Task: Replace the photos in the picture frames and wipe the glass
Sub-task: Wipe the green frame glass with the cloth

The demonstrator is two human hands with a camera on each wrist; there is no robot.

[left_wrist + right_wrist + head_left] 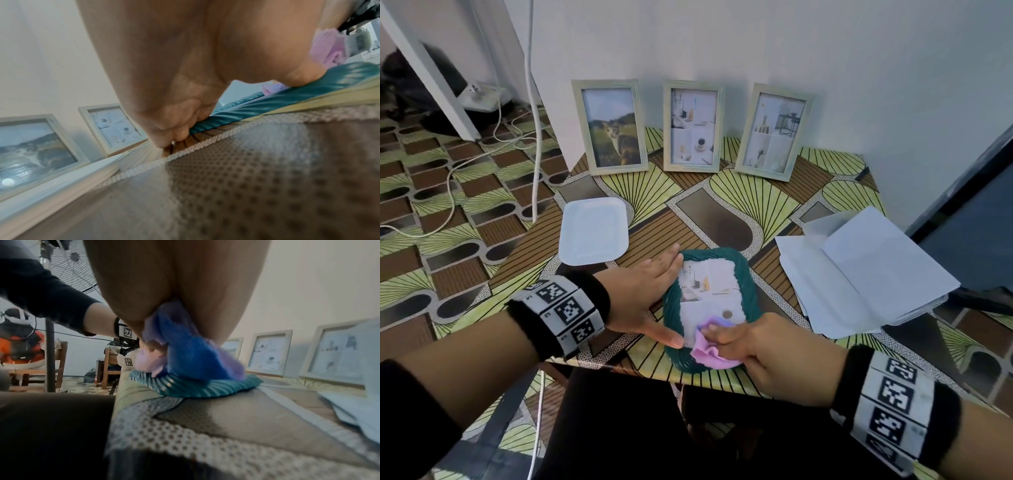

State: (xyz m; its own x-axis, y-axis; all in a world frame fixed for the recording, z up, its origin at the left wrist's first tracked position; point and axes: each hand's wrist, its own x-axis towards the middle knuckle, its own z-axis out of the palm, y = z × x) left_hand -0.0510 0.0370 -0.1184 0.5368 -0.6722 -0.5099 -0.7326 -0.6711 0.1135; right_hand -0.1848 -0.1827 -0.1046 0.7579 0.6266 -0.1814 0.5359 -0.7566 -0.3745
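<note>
Fingers (717, 334) of the right hand (760, 356) are bunched round a pink cloth (709, 353), pressing it on the glass at the near end of the green frame (748, 274); left hand (643, 294) lies flat w/ straight fingers along the frame's left edge, pinning it. Going big to small: tabletop (726, 219), then paper stack (859, 270) at right, white tray (594, 234), 3 pale frames (693, 125) at the wall. Risk: frame sits at the near tabletop edge, so a hard wipe toward the body could slide it off if the left hand's hold slips.
</note>
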